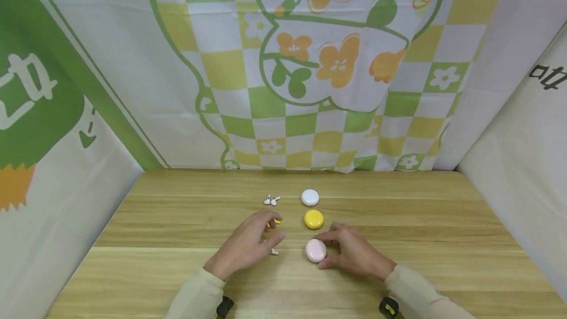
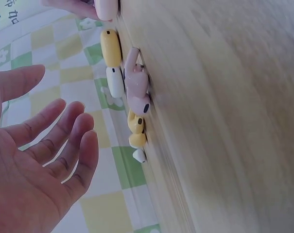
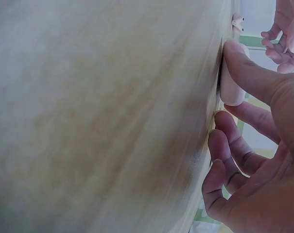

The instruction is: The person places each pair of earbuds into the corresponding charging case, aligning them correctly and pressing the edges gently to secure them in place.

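where the right hand (image 1: 354, 251) pinches, a pink case (image 1: 315, 250) lies between fingertips

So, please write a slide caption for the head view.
Right hand holds a pink case; left hand hovers near earbuds; yellow case and white case lie beyond.

We see a pale cream left sleeve (image 1: 195, 295), plain in colour, with soft wrinkles near its cuff. The right sleeve (image 1: 412, 287) matches it in tone and shows a crease across the forearm. Beside each cuff we notice a small dark unit: the left unit (image 1: 225, 306) is black and blocky, while the right unit (image 1: 389, 306) is black with a yellow-green patch (the brightest accent we find here). The left hand (image 1: 245, 244) and right hand (image 1: 356, 252) are bare.
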Demonstrator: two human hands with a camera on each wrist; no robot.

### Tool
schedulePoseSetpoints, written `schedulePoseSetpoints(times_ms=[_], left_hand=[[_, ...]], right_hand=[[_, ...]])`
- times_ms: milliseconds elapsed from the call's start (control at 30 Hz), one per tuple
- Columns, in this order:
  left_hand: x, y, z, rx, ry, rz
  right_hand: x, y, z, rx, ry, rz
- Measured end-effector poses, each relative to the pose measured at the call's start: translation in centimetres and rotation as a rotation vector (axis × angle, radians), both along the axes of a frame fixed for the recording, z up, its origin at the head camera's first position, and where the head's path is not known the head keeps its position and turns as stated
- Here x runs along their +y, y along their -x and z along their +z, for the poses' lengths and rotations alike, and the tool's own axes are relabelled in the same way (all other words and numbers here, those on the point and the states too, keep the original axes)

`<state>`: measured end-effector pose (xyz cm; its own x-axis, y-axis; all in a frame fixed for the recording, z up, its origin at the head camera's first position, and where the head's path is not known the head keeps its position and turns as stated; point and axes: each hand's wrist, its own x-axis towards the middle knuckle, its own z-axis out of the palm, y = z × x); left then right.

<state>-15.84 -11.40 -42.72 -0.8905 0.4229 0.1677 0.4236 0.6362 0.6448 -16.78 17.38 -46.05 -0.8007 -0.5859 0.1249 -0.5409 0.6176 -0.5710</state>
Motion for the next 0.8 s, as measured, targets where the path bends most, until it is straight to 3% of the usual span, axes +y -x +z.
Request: schedulePoseSetpoints(times_ms=[633, 800], left_hand=[[1.2, -0.1, 0.0, 0.002, -0.027, -0.051], [1.6, 0.0, 0.1, 0.005, -0.037, -0.038]], right_hand=[[0.2, -0.6, 1.1, 0.005, 0.041, -0.035], [0.2, -0.5, 1.9, 0.069, 0.085, -0.049]])
